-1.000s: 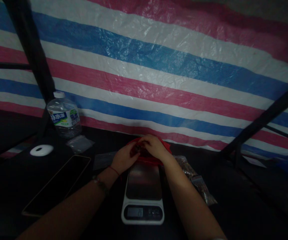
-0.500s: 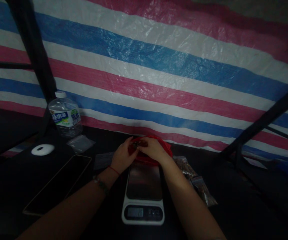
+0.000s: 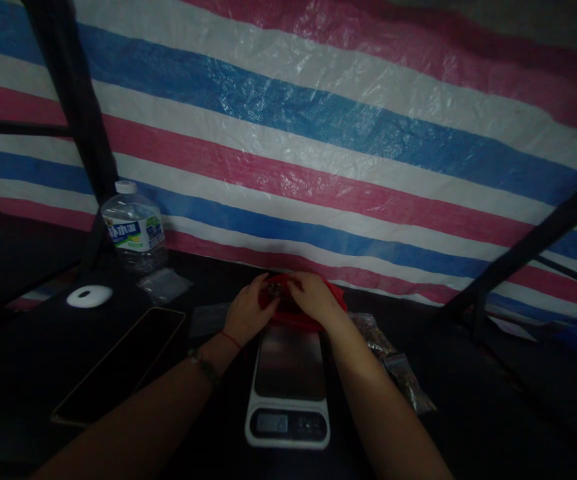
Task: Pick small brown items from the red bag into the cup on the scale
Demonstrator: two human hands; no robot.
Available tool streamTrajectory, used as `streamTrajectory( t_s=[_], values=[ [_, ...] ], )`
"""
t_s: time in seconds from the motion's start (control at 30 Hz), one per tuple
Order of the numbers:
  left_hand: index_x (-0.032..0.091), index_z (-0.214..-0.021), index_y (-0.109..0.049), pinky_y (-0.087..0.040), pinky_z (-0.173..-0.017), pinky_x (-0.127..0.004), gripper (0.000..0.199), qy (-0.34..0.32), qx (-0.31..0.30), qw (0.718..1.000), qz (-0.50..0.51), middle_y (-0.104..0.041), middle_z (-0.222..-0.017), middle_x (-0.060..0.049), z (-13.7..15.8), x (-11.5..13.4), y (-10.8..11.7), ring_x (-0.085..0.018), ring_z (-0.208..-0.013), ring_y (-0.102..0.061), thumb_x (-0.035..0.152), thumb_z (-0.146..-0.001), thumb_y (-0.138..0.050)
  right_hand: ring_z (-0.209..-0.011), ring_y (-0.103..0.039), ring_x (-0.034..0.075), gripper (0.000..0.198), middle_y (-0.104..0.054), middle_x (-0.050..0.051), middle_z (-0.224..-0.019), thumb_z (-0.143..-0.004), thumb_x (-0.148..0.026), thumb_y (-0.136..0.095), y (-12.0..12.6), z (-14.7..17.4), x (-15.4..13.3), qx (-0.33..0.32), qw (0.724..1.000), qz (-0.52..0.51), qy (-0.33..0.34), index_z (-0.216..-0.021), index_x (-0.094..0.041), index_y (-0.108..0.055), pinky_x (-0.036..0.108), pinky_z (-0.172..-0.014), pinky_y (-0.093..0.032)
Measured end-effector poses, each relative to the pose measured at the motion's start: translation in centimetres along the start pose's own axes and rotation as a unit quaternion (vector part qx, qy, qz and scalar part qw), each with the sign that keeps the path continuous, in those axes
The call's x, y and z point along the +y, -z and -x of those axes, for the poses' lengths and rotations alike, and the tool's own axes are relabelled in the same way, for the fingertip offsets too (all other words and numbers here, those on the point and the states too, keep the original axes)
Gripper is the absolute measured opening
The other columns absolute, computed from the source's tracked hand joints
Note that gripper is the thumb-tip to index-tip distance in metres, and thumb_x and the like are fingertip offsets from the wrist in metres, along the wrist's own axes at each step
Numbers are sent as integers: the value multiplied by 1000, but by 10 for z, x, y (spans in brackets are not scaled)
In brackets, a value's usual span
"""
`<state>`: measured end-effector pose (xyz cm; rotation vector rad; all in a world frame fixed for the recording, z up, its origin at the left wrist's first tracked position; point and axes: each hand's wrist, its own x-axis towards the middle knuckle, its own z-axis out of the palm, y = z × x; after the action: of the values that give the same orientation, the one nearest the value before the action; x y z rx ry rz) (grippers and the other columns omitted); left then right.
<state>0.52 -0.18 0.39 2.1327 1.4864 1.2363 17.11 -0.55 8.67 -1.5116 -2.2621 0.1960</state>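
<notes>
A red plastic bag (image 3: pixel 337 295) lies behind the kitchen scale (image 3: pixel 291 370), its mouth spread. My left hand (image 3: pixel 251 310) is at the bag's left side, thumb and fingers curled around a small cluster of dark pieces (image 3: pixel 274 289) too dim to name. On the other side, my right hand (image 3: pixel 314 300) reaches over the bag with loosely bent fingers, apart from the cluster; nothing shows in them. The scale has a bare metal plate and a lit display whose digits are unreadable. Small clear bags with brownish contents (image 3: pixel 408 383) lie right of my right forearm.
To the left are a phone (image 3: pixel 121 367), a white oval object (image 3: pixel 89 296), a clear flat bag (image 3: pixel 165 285) and a large plastic bottle (image 3: pixel 135 233). Another flat bag (image 3: pixel 208 320) lies by my left wrist. Striped sheeting (image 3: pixel 318 147) hangs behind, between dark frame bars (image 3: pixel 543 237).
My right fingers have drawn back to the right from the small dark pieces, opening a gap between the hands. My left hand stays at the bag. The view has shifted slightly.
</notes>
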Motion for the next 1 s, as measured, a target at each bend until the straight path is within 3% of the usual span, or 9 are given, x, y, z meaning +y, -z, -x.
streamTrajectory(
  t_s=[0.13, 0.27, 0.4, 0.57, 1.0],
  values=[
    [18, -132, -40, -47, -96, -38, 58, 5, 4, 1000, -6, -60, -122, -11, -1, 0, 0, -25, -108, -60, 35, -80, -59, -94, -65, 22, 28, -71, 13, -99, -84, -10, -45, -2, -1, 12, -63, 993, 75, -64, -94, -14, -72, 29, -83, -45],
    [18, -133, -39, -47, -96, -38, 58, 0, 3, 1000, -2, -60, -123, -11, 0, 0, -1, -25, -109, -60, 33, -80, -58, -97, -65, 22, 31, -71, 14, -104, -82, -7, -48, -13, -2, 21, -115, 985, 95, -87, -101, -15, -72, 28, -86, -45],
    [18, -133, -39, -47, -97, -36, 59, -12, -12, 1000, 4, -58, -125, -11, 1, 0, 0, -24, -110, -60, 32, -80, -58, -96, -65, 24, 30, -70, 16, -105, -81, -11, -52, -21, -2, 30, -140, 975, 122, -123, -105, -13, -71, 31, -86, -47],
    [16, -132, -40, -47, -97, -36, 57, -9, -19, 1000, 6, -59, -125, -12, 0, 0, 0, -24, -109, -61, 32, -80, -57, -88, -68, 26, 31, -71, 16, -100, -75, -20, -60, -25, 1, 36, -201, 963, 132, -120, -103, -12, -71, 29, -74, -50],
    [15, -131, -41, -48, -95, -37, 57, -9, -16, 1000, 4, -60, -123, -12, 0, 1, 0, -24, -109, -61, 32, -79, -58, -87, -68, 24, 29, -71, 15, -100, -75, -12, -58, -31, -2, 37, -202, 961, 142, -127, -100, -12, -72, 26, -71, -50]
  ],
)
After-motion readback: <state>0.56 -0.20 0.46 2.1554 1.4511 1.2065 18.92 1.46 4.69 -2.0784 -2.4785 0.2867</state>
